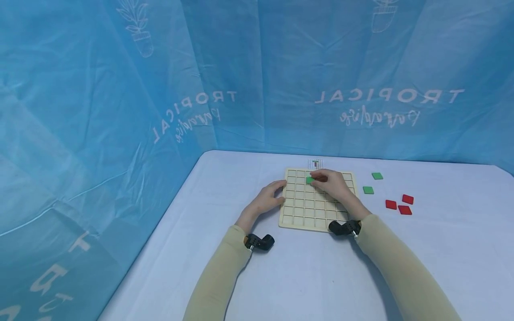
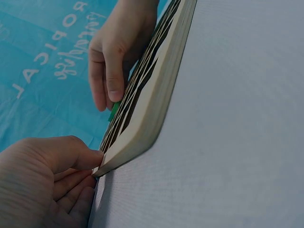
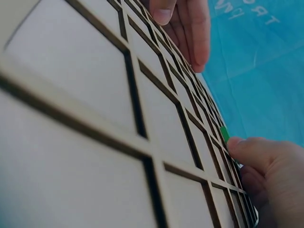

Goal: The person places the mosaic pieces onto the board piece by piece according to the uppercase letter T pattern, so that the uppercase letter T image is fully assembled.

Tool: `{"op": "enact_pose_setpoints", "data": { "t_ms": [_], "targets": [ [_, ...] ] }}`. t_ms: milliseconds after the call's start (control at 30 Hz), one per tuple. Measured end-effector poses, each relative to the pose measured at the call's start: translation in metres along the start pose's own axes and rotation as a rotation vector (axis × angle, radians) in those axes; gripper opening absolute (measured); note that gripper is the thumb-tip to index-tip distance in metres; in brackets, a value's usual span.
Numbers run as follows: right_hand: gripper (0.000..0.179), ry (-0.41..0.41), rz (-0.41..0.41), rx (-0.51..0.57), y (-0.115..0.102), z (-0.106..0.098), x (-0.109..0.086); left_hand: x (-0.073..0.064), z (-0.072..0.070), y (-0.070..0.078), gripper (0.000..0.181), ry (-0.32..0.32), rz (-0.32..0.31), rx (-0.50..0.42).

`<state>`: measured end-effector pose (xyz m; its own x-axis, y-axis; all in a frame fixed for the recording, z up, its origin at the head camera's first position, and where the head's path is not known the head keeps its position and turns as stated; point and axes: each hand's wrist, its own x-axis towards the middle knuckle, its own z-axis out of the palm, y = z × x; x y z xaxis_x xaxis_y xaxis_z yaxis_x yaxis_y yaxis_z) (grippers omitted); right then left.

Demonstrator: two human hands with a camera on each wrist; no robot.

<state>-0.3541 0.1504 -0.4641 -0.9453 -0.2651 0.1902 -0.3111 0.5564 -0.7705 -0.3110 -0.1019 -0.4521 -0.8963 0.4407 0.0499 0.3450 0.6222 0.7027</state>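
Note:
A pale wooden grid board (image 1: 299, 207) lies on the white table, its square cells divided by raised strips. Over its far part, my right hand (image 1: 333, 183) pinches a green square tile (image 1: 309, 180) between thumb and fingers. The tile (image 3: 224, 133) shows at the thumb tip in the right wrist view, close over the grid. My left hand (image 1: 267, 199) rests against the board's left edge, fingers extended and thumb apart. In the left wrist view, the left thumb (image 2: 78, 154) touches the rim by the corner.
Right of the board lie two loose green tiles (image 1: 377, 176) (image 1: 368, 190) and, nearer, three red tiles (image 1: 405, 210). A small printed grid card (image 1: 315, 163) sits just behind the board. Blue printed cloth (image 1: 281, 125) hangs behind and to the left of the table.

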Motion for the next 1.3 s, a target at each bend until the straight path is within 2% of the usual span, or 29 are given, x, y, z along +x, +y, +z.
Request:
{"op": "enact_pose_setpoints", "data": {
  "t_ms": [267, 567, 733, 867, 1033, 1200, 1300],
  "targets": [
    [0.034, 0.028, -0.051, -0.079, -0.003, 0.001, -0.002, 0.002, 0.001, 0.002, 0.058, -0.002, -0.002, -0.006],
    [0.034, 0.047, -0.061, -0.100, -0.003, 0.000, -0.004, 0.002, 0.003, 0.005, 0.059, -0.005, -0.008, -0.031],
    [0.037, 0.072, -0.024, -0.038, -0.013, -0.006, -0.004, 0.002, 0.004, 0.005, 0.059, -0.001, -0.010, -0.033],
    [0.039, 0.137, -0.005, 0.016, -0.024, -0.026, -0.004, 0.003, 0.004, 0.005, 0.059, -0.003, -0.008, -0.029],
    [0.046, 0.239, 0.064, 0.024, -0.022, -0.066, -0.010, 0.004, 0.004, 0.002, 0.059, -0.002, -0.007, -0.018],
    [0.056, 0.342, 0.165, 0.027, -0.002, -0.103, -0.027, 0.002, 0.003, 0.000, 0.059, 0.000, -0.011, -0.011],
    [0.060, 0.440, 0.248, 0.014, 0.028, -0.117, -0.033, 0.001, 0.002, -0.002, 0.058, 0.004, -0.007, -0.012]
  ]
}}
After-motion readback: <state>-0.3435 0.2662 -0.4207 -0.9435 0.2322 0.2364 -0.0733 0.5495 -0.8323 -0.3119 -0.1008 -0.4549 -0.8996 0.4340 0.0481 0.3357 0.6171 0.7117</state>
